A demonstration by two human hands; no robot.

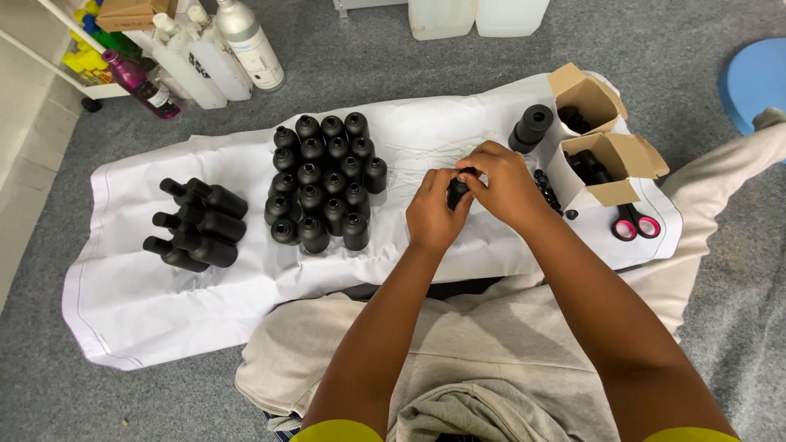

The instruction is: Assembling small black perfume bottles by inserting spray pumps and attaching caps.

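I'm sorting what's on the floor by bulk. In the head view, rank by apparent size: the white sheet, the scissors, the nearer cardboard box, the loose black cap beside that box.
1. white sheet
2. nearer cardboard box
3. scissors
4. loose black cap

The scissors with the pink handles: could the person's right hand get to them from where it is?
Probably yes: the scissors lie uncovered on the white sheet beside the right hand, though it is busy with a black bottle.

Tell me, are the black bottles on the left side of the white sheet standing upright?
No, the black bottles on the left lie on their sides on the white sheet, unlike the upright group in the middle.
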